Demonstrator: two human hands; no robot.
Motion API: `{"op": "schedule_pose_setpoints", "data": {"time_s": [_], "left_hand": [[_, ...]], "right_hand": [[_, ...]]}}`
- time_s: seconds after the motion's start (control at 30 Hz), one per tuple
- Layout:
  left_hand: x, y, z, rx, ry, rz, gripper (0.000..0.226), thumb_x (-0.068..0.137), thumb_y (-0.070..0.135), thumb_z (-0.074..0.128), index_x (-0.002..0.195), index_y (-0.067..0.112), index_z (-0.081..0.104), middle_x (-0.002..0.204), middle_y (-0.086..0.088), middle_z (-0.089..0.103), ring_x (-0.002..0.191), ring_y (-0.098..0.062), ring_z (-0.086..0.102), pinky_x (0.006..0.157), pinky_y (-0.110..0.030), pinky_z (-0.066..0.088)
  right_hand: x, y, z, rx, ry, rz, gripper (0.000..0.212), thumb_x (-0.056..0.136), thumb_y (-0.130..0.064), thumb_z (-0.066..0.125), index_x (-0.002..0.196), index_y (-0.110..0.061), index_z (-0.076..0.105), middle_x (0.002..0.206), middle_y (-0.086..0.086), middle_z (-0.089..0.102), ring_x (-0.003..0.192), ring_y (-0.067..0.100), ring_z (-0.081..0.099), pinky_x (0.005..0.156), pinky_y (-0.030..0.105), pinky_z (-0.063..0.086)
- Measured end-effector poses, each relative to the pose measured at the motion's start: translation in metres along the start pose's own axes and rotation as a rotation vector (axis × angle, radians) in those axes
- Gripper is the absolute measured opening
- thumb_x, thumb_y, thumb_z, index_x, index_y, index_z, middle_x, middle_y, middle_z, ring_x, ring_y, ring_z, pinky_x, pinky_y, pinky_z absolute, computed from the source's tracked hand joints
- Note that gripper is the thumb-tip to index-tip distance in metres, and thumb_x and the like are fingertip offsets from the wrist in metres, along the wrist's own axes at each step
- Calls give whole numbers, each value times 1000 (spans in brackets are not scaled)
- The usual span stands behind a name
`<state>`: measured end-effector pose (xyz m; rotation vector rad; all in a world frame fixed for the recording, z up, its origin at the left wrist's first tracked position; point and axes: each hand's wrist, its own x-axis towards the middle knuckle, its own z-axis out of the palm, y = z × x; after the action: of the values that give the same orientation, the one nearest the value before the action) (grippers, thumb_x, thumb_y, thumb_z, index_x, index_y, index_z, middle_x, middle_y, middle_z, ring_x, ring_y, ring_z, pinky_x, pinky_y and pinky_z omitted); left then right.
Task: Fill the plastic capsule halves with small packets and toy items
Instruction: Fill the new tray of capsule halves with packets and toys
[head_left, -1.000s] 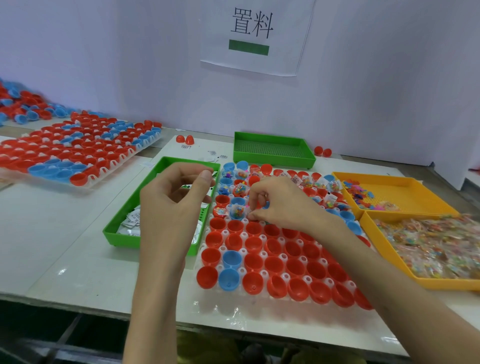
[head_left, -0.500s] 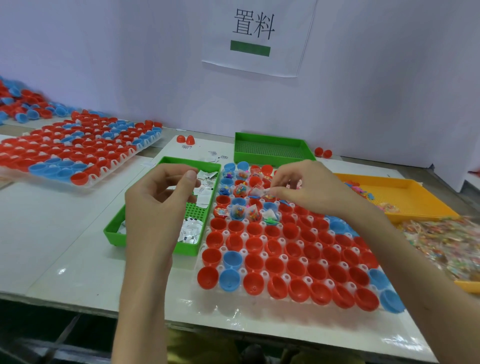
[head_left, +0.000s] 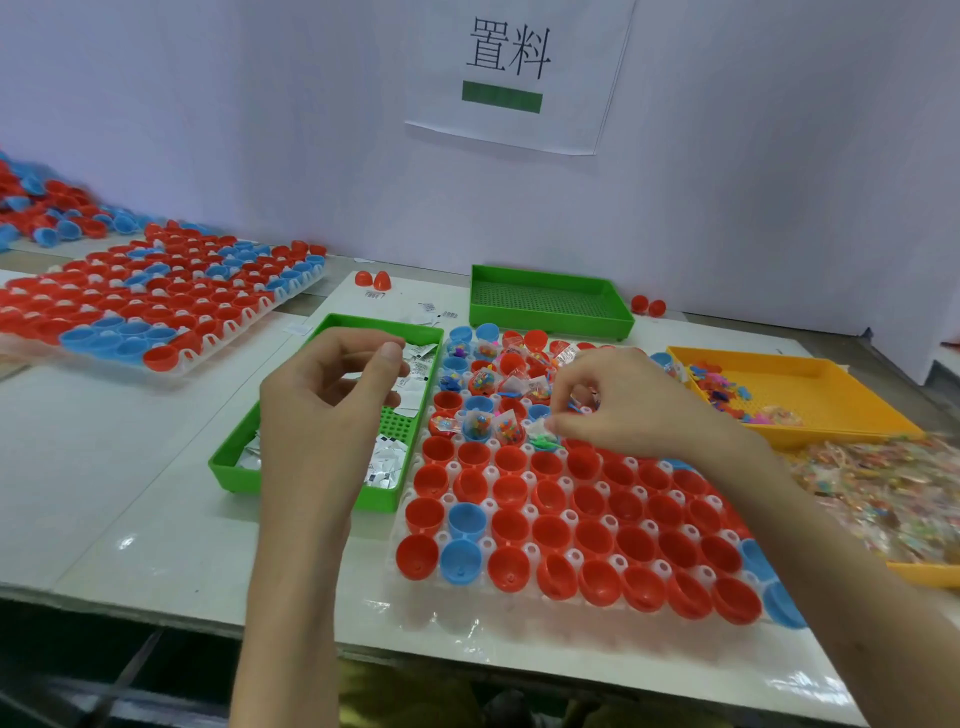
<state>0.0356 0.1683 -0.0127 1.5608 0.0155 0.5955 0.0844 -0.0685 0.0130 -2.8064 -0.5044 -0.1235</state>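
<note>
Mid-frame, the right hand (head_left: 623, 410) pinched a small packet (head_left: 537, 429) over the capsule halves (head_left: 550, 519). It looked light, crinkly and slippery, best nipped by its edge. The left hand (head_left: 332, 415) was curled, its contents untellable.

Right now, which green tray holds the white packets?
The near green tray, by the left hand; the far green tray shows only its bare mesh floor.

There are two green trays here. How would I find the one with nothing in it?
Find the paper sign on the wall. Right below it, near the wall, sits the far green tray. Unlike the nearer green tray, it holds no white packets.
</note>
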Motion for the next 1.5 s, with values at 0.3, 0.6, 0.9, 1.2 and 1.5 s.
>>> {"op": "schedule_pose_setpoints", "data": {"time_s": [0.3,0.6,0.9,1.2,1.5], "left_hand": [[12,-34,-25,768,-391,-166,32,90,16,71,117,34,72,125,9,68,107,-13,61,94,-34,47],[8,-31,-9,868,-288,-230,31,81,17,78,96,44,69,92,21,67,94,-11,64,98,-44,49],[8,-37,-5,623,-33,-156,26,80,12,80,90,34,71,78,12,69,80,-14,65,81,-39,54],[8,-35,-6,410,150,-27,17,80,18,83,89,27,71,81,6,70,71,-8,62,61,-23,43],[8,-36,-8,383,112,-30,27,82,1,77,93,25,72,83,1,72,77,-9,68,67,-18,46]], "right_hand": [[-30,103,-58,47,199,433,6,92,-27,69,89,-22,72,93,2,71,76,12,60,69,29,43],[-95,157,-27,29,-45,674,14,81,-29,82,89,-22,72,92,1,70,82,18,65,65,27,48],[-101,160,-26,60,219,598,16,82,-21,81,70,-25,72,75,-6,70,75,9,62,59,23,41],[-95,149,-36,76,512,529,22,81,-15,79,66,-23,66,71,-11,67,67,4,62,47,18,37],[-95,140,-40,119,536,500,21,82,-11,79,76,-28,69,74,-15,68,70,3,63,44,11,38]]}}
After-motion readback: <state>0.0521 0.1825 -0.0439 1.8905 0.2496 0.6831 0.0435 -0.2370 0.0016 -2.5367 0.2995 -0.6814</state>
